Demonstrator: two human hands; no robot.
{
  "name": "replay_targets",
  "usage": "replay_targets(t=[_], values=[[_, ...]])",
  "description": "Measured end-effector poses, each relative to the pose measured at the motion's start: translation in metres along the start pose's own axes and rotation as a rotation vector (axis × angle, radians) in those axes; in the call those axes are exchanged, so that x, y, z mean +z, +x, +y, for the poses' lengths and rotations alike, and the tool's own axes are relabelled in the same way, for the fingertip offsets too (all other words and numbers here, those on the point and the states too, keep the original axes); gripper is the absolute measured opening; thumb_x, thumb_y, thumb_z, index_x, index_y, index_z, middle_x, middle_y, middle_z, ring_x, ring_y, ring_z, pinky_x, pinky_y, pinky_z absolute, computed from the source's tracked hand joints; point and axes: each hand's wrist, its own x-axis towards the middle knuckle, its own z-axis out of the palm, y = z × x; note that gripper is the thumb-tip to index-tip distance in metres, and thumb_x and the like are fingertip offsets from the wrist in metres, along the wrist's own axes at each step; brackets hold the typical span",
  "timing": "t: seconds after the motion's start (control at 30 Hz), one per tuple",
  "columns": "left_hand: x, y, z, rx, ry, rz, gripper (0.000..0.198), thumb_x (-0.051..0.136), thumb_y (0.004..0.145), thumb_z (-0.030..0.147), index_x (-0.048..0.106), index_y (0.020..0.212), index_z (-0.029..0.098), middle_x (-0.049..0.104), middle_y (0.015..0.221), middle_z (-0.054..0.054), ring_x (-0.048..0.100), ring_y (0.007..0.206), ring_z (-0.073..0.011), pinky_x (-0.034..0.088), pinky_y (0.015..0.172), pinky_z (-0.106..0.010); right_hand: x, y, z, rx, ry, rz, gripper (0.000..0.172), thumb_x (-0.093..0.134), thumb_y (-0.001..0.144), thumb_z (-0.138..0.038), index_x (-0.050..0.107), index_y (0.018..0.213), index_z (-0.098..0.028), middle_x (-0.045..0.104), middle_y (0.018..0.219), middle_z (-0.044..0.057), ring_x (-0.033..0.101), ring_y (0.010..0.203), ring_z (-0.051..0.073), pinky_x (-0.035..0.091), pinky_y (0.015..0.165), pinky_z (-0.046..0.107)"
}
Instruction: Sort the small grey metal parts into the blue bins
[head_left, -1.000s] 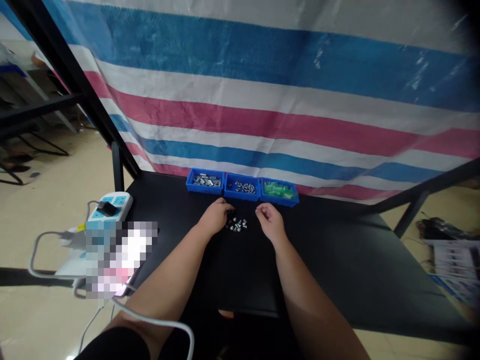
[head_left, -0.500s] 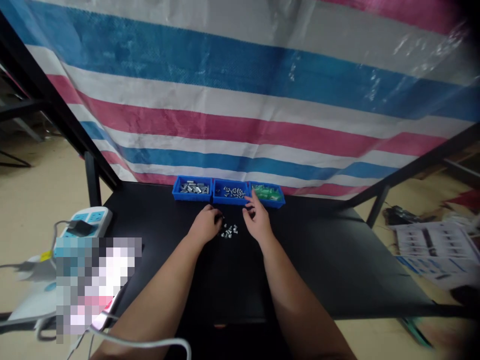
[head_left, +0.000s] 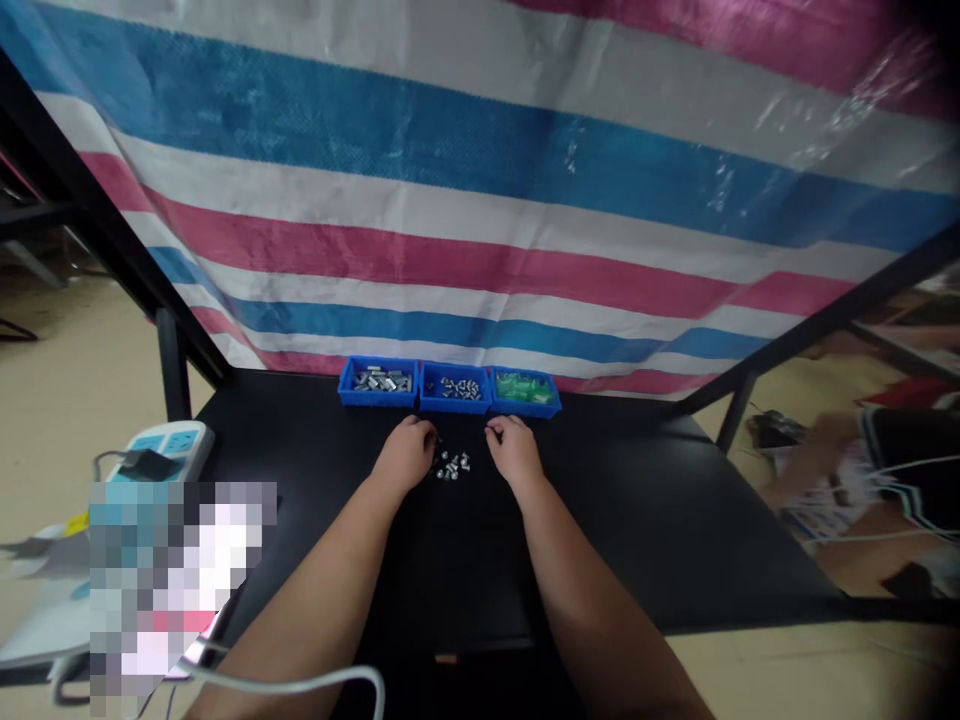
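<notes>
On flat black tabletop (head_left: 622,500), small silver metal screws (head_left: 453,467) are being flanked by bare left hand (head_left: 406,452), just beside, and bare right hand (head_left: 515,450). Both are being held half-curled; whether anything is being gripped cannot be told. Three blue rectangular plastic bins (head_left: 454,406) being seen behind.

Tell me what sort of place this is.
Probably a makeshift workstation for small parts: three blue bins filled with little pieces, loose metal pieces on a black table, and a striped sheet behind it.
</notes>
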Motion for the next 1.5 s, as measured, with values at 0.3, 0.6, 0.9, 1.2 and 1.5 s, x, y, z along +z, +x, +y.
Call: replay_targets(t=[0.3, 0.6, 0.9, 1.2, 1.5], values=[[0.002, 0.001, -0.002, -0.014, -0.013, 0.018, 0.026, 0.048, 0.095, 0.013, 0.074, 0.100, 0.015, 0.064, 0.097, -0.011, 0.066, 0.091, -0.0203, 0.049, 0.089, -0.029, -0.006, 0.025, -0.041, -0.103, 0.540, 0.059, 0.018, 0.064, 0.091, -0.033, 0.074, 0.100, -0.021, 0.065, 0.102, 0.008, 0.069, 0.085, 0.019, 0.062, 0.080, 0.034], [0.003, 0.005, -0.008, 0.017, -0.278, 0.138, 0.022, 0.050, 0.093, 0.014, 0.072, 0.096, 0.017, 0.068, 0.097, -0.009, 0.065, 0.092, -0.0208, 0.048, 0.089, -0.031, 0.012, 0.013, -0.053, -0.196, 0.436, -0.062, 0.026, 0.062, 0.089, -0.026, 0.072, 0.114, -0.022, 0.065, 0.092, 0.006, 0.063, 0.070, 0.014, 0.058, 0.067, 0.028], [0.007, 0.010, -0.005, -0.033, -0.907, 0.078, 0.026, 0.060, 0.090, 0.037, 0.067, 0.099, 0.014, 0.070, 0.090, -0.006, 0.065, 0.079, -0.0173, 0.050, 0.073, -0.027, 0.026, 0.008, -0.058, -0.011, 0.853, -0.246, 0.031, 0.072, 0.085, -0.038, 0.072, 0.109, -0.019, 0.075, 0.090, 0.006, 0.071, 0.077, 0.019, 0.060, 0.073, 0.033], [-0.009, -0.001, -0.006, 0.071, -0.312, 0.051, 0.023, 0.061, 0.082, 0.016, 0.067, 0.104, 0.020, 0.063, 0.096, -0.005, 0.063, 0.085, -0.0180, 0.049, 0.082, -0.031, 0.029, 0.031, -0.050, 0.032, 0.791, 0.195, 0.031, 0.072, 0.084, -0.035, 0.071, 0.110, -0.018, 0.069, 0.091, 0.007, 0.066, 0.079, 0.017, 0.058, 0.076, 0.032], [-0.012, -0.004, -0.003, -0.061, -0.022, -0.047, 0.018, 0.063, 0.079, 0.018, 0.070, 0.096, 0.020, 0.066, 0.096, -0.007, 0.065, 0.086, -0.0217, 0.048, 0.078, -0.031, 0.004, 0.019, -0.060, -0.261, 0.295, -0.106, 0.025, 0.067, 0.083, -0.020, 0.073, 0.107, -0.024, 0.065, 0.082, 0.001, 0.058, 0.077, 0.016, 0.049, 0.076, 0.030]])
